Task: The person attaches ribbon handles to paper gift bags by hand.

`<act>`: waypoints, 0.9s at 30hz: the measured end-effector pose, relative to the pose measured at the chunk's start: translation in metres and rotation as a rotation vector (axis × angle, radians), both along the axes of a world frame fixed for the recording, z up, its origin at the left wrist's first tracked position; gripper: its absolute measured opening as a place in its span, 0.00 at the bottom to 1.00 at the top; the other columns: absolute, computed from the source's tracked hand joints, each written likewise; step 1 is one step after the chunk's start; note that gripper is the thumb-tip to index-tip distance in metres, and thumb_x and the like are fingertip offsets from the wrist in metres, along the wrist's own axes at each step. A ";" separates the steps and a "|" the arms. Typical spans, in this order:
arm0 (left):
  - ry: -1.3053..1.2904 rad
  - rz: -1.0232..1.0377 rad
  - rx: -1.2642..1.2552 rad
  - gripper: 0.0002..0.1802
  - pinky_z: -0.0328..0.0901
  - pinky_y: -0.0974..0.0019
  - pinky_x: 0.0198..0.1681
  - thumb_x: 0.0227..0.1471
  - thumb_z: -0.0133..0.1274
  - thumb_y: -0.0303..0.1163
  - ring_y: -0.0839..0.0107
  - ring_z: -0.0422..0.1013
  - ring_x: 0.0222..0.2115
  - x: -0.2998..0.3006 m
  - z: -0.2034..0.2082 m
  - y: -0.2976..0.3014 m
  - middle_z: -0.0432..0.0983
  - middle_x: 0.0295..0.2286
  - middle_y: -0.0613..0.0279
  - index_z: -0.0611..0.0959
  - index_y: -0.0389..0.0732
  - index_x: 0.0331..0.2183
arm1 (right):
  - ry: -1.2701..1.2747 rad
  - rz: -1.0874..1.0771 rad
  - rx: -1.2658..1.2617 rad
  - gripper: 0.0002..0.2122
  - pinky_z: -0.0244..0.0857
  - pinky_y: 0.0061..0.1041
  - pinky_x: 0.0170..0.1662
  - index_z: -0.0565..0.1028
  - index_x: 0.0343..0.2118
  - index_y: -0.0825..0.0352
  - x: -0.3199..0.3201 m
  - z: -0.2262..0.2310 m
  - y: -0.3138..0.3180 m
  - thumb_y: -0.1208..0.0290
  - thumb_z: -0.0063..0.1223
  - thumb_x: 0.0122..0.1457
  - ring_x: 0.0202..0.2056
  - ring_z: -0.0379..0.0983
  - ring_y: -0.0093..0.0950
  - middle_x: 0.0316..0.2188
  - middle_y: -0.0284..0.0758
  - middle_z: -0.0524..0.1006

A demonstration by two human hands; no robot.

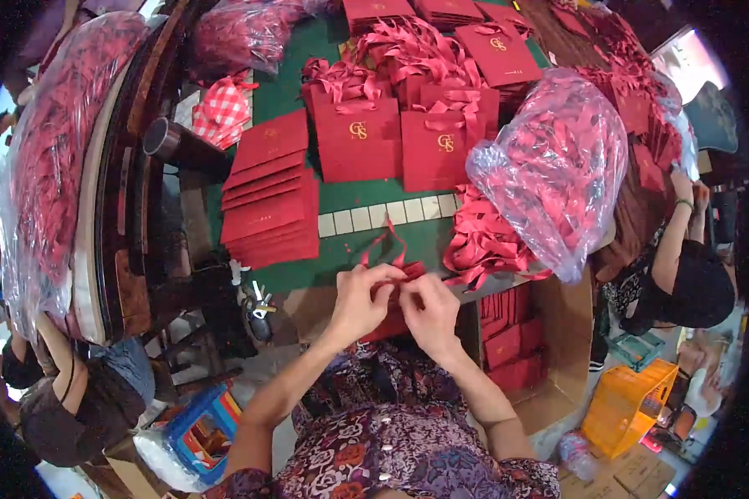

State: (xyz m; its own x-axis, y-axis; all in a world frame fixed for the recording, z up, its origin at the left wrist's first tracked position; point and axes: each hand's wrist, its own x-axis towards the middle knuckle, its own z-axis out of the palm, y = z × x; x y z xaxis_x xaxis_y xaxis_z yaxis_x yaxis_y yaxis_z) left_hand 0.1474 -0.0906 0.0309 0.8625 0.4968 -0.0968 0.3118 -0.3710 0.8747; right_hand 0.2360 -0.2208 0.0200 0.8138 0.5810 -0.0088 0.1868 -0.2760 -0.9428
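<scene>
While close, hands (362,299) on red bag (388,325)

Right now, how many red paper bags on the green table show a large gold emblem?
3: one red paper bag just right of the fanned red pile, a second bag directly right of the first, and a third bag farther back, right again. Others may be hidden.
</scene>
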 end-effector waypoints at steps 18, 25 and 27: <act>-0.108 0.012 0.238 0.12 0.63 0.59 0.40 0.43 0.65 0.32 0.62 0.74 0.32 0.001 -0.019 -0.005 0.81 0.29 0.66 0.83 0.44 0.33 | -0.279 0.506 -0.179 0.06 0.65 0.39 0.42 0.76 0.31 0.68 0.062 0.010 0.008 0.71 0.53 0.58 0.37 0.71 0.42 0.30 0.41 0.74; -0.243 -0.048 0.457 0.08 0.57 0.61 0.41 0.45 0.63 0.29 0.66 0.70 0.32 -0.006 -0.016 -0.016 0.78 0.28 0.68 0.83 0.46 0.32 | -0.103 0.934 -0.242 0.08 0.66 0.36 0.43 0.80 0.33 0.67 0.093 0.003 0.017 0.69 0.53 0.58 0.39 0.72 0.42 0.31 0.41 0.75; -0.275 -0.066 0.568 0.06 0.56 0.62 0.41 0.45 0.63 0.28 0.67 0.70 0.32 -0.008 -0.016 -0.016 0.77 0.26 0.68 0.83 0.46 0.30 | -0.078 0.975 -0.239 0.08 0.68 0.34 0.43 0.80 0.33 0.67 0.098 0.003 0.022 0.68 0.55 0.57 0.38 0.75 0.39 0.30 0.41 0.76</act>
State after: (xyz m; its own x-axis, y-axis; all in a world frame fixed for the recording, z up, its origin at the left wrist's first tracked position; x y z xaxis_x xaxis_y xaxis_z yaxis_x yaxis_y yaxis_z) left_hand 0.1397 -0.1070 0.0152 0.8490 0.3501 0.3958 0.0643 -0.8119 0.5802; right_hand 0.3344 -0.1988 0.0228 -0.0125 0.9837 -0.1794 0.4908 -0.1503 -0.8582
